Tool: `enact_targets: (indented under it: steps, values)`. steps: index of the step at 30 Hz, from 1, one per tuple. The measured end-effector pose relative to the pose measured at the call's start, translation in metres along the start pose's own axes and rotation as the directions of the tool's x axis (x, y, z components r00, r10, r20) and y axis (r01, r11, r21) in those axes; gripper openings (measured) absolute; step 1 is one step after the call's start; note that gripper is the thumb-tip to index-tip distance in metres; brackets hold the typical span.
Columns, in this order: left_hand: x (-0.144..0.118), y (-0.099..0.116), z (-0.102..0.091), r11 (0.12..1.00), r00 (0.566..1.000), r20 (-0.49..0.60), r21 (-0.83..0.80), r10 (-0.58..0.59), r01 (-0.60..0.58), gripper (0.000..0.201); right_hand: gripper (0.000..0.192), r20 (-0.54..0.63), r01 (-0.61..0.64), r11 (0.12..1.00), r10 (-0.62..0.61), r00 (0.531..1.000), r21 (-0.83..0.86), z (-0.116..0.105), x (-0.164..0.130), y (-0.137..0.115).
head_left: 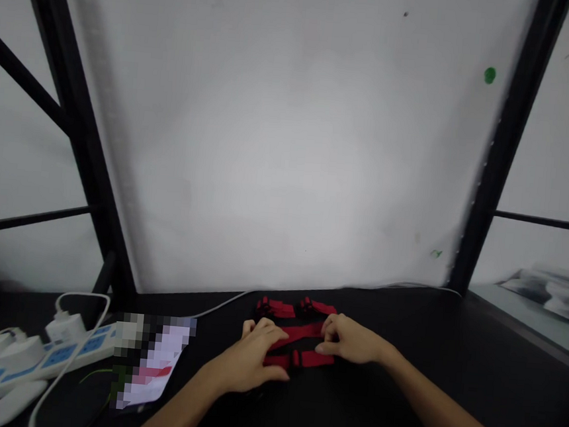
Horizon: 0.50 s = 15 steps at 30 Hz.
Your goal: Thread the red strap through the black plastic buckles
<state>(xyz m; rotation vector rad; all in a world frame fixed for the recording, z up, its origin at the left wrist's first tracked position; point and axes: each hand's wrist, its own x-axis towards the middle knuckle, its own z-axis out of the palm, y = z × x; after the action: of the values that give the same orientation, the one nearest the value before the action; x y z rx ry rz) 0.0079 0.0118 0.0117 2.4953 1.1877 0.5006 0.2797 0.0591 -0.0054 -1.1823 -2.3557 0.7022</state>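
A set of red straps with black buckles (304, 333) lies on the black table (451, 361) near the white back panel. My left hand (254, 360) rests on the left ends of the straps, fingers curled over them. My right hand (350, 340) pinches the right side of the middle strap. Two more folded red straps (296, 307) lie just behind my hands.
A white power strip (27, 357) with plugged chargers and white cables sits at the left. A blurred paper or card (154, 361) lies beside it. Black frame posts (498, 159) stand at both sides of the white panel (291, 141). A white cable runs along the panel's base.
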Motion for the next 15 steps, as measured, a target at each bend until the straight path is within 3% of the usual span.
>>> enact_targets:
  steps: [3,6,10,12,15]
  values:
    - [-0.007,-0.002,-0.017,0.999,0.984,0.171,0.020,-0.044,0.042,0.068,0.027,-0.043,-0.114,0.982,0.109,0.993,-0.152,-0.007,-0.001,0.009]
    - [-0.014,-0.003,-0.028,0.995,0.959,0.268,0.061,-0.093,0.080,0.059,0.022,-0.091,-0.200,0.959,0.185,0.979,-0.199,-0.019,-0.005,0.018]
    - [-0.015,-0.001,-0.026,0.994,0.956,0.278,0.080,-0.095,0.075,0.041,0.013,-0.168,-0.268,0.929,0.230,0.959,-0.257,-0.032,-0.009,0.019]
    - [-0.013,0.000,-0.021,0.996,0.963,0.259,0.074,-0.075,0.058,0.036,0.010,-0.200,-0.230,0.937,0.180,0.963,-0.263,-0.029,-0.009,0.010]
    - [-0.012,0.002,-0.019,0.996,0.982,0.183,0.082,-0.048,0.033,0.036,0.015,-0.168,-0.036,0.978,0.000,0.986,-0.207,-0.012,-0.003,-0.014]
